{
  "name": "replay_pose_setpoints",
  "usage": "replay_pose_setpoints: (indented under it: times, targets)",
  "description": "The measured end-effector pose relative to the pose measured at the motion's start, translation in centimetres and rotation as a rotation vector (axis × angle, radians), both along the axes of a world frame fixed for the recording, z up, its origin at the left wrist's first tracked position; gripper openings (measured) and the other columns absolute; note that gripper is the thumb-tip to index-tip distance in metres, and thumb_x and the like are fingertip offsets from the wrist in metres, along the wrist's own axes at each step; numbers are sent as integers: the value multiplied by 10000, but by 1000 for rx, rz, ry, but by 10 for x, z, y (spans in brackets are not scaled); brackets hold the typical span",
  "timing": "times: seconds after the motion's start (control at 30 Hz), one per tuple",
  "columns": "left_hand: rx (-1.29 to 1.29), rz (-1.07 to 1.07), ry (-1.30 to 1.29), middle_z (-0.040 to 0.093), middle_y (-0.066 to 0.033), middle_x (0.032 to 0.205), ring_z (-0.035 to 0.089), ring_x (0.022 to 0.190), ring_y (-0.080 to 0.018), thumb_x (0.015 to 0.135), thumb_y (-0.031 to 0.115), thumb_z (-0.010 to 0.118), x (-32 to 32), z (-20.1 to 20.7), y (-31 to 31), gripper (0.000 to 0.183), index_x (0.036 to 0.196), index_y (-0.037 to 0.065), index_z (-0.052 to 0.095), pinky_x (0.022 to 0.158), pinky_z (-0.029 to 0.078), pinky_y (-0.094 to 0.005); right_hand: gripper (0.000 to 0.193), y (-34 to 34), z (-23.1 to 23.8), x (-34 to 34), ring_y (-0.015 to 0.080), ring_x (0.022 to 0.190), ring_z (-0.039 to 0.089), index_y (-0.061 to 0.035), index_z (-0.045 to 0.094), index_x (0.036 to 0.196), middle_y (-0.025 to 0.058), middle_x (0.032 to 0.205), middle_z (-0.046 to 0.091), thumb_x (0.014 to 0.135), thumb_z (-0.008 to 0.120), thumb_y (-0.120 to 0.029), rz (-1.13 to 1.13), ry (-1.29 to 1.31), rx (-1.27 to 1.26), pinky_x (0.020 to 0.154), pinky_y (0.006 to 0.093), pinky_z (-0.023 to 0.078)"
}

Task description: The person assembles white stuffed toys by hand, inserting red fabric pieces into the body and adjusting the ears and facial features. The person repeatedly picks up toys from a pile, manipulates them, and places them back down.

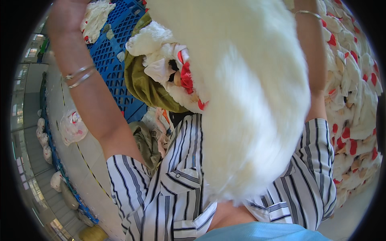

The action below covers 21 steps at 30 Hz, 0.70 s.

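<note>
A large cream-white furry plush piece [249, 100] fills the middle, close and blurred by motion, hanging in front of my striped shirt. My left hand [68, 18] is raised at the upper left; its fingers run out of the picture, so its grip does not show. My right forearm rises behind the right side of the plush, and the hand itself is beyond the upper edge. Left of the plush, an olive-green sack [140, 82] holds white plush pieces [161, 64] with red and black parts.
A blue plastic pallet [114, 66] lies behind the sack, with a white plush pile [96, 20] at its far end. Many white plush pieces with red patches [350, 100] are heaped at right. A clear plastic bag [73, 127] lies on the pale floor at left.
</note>
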<state>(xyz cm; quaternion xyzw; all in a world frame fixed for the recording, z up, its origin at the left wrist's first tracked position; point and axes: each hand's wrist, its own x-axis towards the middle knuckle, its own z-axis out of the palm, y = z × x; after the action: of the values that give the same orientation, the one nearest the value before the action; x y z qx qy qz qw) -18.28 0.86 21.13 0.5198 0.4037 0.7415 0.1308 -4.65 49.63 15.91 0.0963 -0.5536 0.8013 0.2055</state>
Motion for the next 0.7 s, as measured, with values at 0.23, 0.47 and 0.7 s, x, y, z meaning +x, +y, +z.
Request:
replay_pose_setpoints:
  times: [0.23,0.47,0.7]
  targets:
    - [-815,148,-530,626,-108,1239,631,1082,-201,976,281,547,99,-207,2,455,1334,5,487,842,514,-296,585,-120,-160,79,200,1016,620,5,561,1254,114,1195,633,986,438,-500,-55,-702,287,866,366,524]
    - [-790,-172,-596,657,-79,1001,577,696,-109,996,336,525,123,-219,11,457,1298,-7,520,625,473,-209,539,-146,-159,145,74,766,596,-6,659,1101,21,1013,677,946,537,-508,-22,-839,329,660,241,503]
    - [-864,15,-337,664,-27,934,599,732,-69,884,308,685,170,-203,46,399,1136,8,616,633,485,-213,302,-213,-176,160,54,757,595,46,684,1005,9,854,679,916,663,-242,73,-633,262,651,224,479]
